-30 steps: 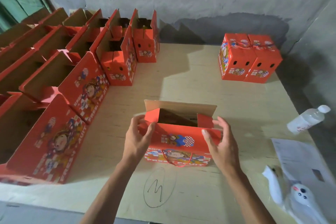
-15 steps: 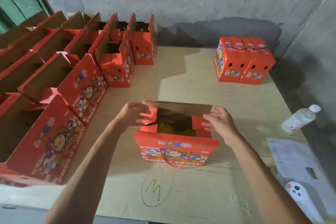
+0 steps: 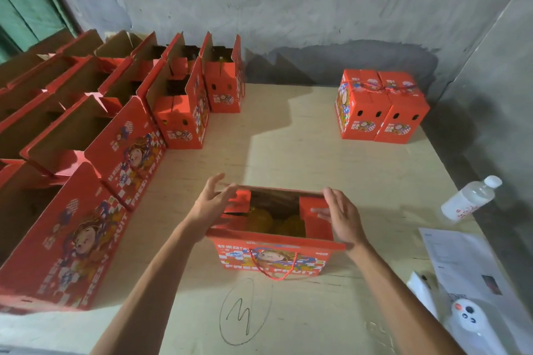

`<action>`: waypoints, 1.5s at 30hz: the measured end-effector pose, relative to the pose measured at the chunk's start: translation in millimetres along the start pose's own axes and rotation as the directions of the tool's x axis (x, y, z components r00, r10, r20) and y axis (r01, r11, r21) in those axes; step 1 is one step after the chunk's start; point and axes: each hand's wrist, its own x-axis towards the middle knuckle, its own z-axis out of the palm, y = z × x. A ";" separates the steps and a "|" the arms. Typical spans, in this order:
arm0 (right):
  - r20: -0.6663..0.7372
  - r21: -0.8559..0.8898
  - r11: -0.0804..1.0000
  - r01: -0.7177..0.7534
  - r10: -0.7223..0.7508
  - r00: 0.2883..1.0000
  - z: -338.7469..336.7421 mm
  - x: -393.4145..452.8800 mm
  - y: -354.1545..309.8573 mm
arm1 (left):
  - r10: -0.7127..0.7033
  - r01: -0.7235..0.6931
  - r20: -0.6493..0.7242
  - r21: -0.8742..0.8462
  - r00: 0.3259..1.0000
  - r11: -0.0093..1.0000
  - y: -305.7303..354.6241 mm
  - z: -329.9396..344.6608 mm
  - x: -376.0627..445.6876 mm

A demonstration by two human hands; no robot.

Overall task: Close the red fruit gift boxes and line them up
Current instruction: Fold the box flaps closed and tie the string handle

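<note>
Both hands, left and right, spread wide over open box; fruit inside half hidden.

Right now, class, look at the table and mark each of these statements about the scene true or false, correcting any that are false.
1. The box between the hands is open at the top. True.
2. Two closed boxes stand side by side near the far right corner of the table. True.
3. The plastic bottle stands upright. False: it lies on its side near the table's right edge.
4. The left hand grips the box's rope handle. False: the handle hangs free on the near face; the hand is at the box's top left end.
5. The right hand is at the box's right end, fingers extended. True.
</note>
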 end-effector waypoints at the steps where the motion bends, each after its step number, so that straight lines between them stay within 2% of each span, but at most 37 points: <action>1: 0.000 0.033 0.999 0.007 -0.007 1.000 -2.1 -1.7 2.4 | 0.015 -0.015 0.010 0.016 1.000 1.000 -0.7 0.1 -2.1; 4: 0.021 0.044 0.997 0.066 -0.067 0.998 -10.7 -4.2 8.8 | 0.018 -0.018 0.005 0.068 1.000 0.998 -3.5 -2.3 -3.2; 7: 0.008 -0.199 0.963 0.182 -0.184 0.983 -20.6 -5.5 13.6 | 0.020 -0.019 -0.003 0.188 1.000 0.982 -6.5 -9.1 2.7; 10: 0.086 -0.526 0.782 0.334 -0.342 0.936 -31.1 -6.2 18.4 | 0.091 -0.102 0.047 0.389 0.995 0.916 -7.3 -18.2 9.3; 13: 0.145 -0.688 0.621 0.375 -0.389 0.910 -37.2 -5.6 19.2 | 0.183 -0.230 0.141 0.656 0.973 0.718 -14.2 -25.2 16.5; 15: 0.205 -0.714 0.597 0.365 -0.320 0.925 -39.9 -4.3 19.2 | 0.239 -0.310 0.201 0.698 0.950 0.645 -19.5 -28.5 20.9; 18: 0.313 -0.748 0.539 0.388 -0.229 0.922 -43.1 -3.0 17.2 | 0.253 -0.401 0.313 0.664 0.915 0.631 -25.7 -33.0 27.4; 20: 0.367 -0.772 0.464 0.435 -0.233 0.900 -43.6 -1.3 14.3 | 0.233 -0.407 0.340 0.653 0.911 0.639 -28.7 -35.6 32.1; 23: 0.389 -0.776 0.400 0.488 -0.306 0.869 -38.8 -1.4 9.2 | 0.243 -0.383 0.300 0.638 0.923 0.668 -34.1 -36.1 38.1; 26: 0.375 -0.791 0.318 0.522 -0.421 0.826 -28.5 -1.2 4.1 | 0.289 -0.388 0.260 0.663 0.921 0.640 -35.9 -33.1 41.4; 28: 0.386 -0.786 0.271 0.556 -0.488 0.783 -23.7 -1.0 2.3 | 0.360 -0.449 0.280 0.675 0.890 0.585 -41.8 -28.9 43.5; 30: 0.416 -0.781 0.184 0.597 -0.560 0.717 -21.9 -1.3 4.5 | 0.322 -0.448 0.316 0.705 0.892 0.549 -48.1 -28.4 45.8; 31: 0.425 -0.778 0.155 0.608 -0.583 0.693 -21.5 -0.9 6.9 | 0.323 -0.486 0.368 0.735 0.872 0.473 -52.4 -29.8 45.2; 32: 0.424 -0.776 0.148 0.613 -0.597 0.681 -21.5 -0.4 10.1 | 0.331 -0.534 0.427 0.751 0.841 0.388 -55.4 -30.0 46.2; 33: 0.417 -0.773 0.154 0.615 -0.607 0.677 -21.7 0.5 13.9 | 0.296 -0.546 0.459 0.716 0.837 0.435 -55.3 -29.9 42.9; 34: 0.408 -0.769 0.168 0.617 -0.613 0.676 -22.2 1.9 18.3 | 0.344 -0.566 0.452 0.707 0.823 0.423 -52.4 -29.0 39.8; 35: 0.398 -0.764 0.190 0.616 -0.613 0.683 -23.3 3.2 23.0 | 0.454 -0.585 0.399 0.697 0.797 0.414 -50.9 -28.2 34.2; 36: 0.392 -0.758 0.216 0.615 -0.603 0.695 -24.6 4.5 27.4 | 0.536 -0.657 0.424 0.652 0.730 0.379 -55.8 -26.9 33.3; 37: 0.392 -0.753 0.239 0.613 -0.586 0.709 -26.3 5.3 31.2 | 0.544 -0.701 0.482 0.636 0.687 0.321 -57.2 -27.7 30.2; 38: 0.395 -0.747 0.257 0.613 -0.569 0.721 -28.1 5.8 34.3 | 0.487 -0.686 0.509 0.657 0.710 0.313 -57.1 -28.1 29.2; 40: 0.407 -0.717 0.308 0.626 -0.543 0.734 -32.9 7.9 39.6 | 0.428 -0.628 0.461 0.617 0.777 0.475 -62.1 -29.3 31.2; 41: 0.408 -0.694 0.353 0.628 -0.525 0.747 -35.5 9.4 41.3 | 0.428 -0.626 0.460 0.628 0.778 0.462 -62.9 -30.0 25.7; 42: 0.400 -0.673 0.413 0.614 -0.495 0.771 -38.4 9.6 42.7 | 0.417 -0.621 0.464 0.647 0.781 0.443 -61.7 -29.2 22.8; 43: 0.377 -0.654 0.483 0.582 -0.459 0.805 -40.4 8.9 43.1 | 0.351 -0.540 0.411 0.603 0.841 0.587 -60.1 -24.0 23.8; 45: 0.303 -0.605 0.624 0.495 -0.394 0.868 -39.0 5.7 46.1 | 0.367 -0.550 0.412 0.579 0.834 0.602 -61.0 -23.0 23.3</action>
